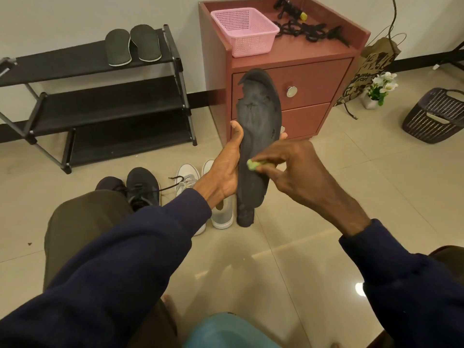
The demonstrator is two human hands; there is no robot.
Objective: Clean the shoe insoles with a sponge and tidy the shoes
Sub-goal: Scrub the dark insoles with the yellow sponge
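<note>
Two insoles (133, 45) on rack (62, 61), likely done | left grip (223, 172) curled round worn insole (258, 116) | right grip (296, 169) pinching sponge (251, 165) against it | shoes (143, 187) on floor (326, 197), untidied

Open tiled floor (351, 184) is left to the right of the raised insole (258, 126), bounded by the dark basket (434, 116) and the flower pot (379, 91). Straight ahead, passage is blocked by the red cabinet (326, 76), its top shared by a pink basket (244, 31) and black straps (308, 31). To the left, the floor before the shoe rack (100, 104) is taken up by black shoes (143, 184) and white shoes (187, 175), and the top shelf is partly occupied by two insoles (119, 47).
</note>
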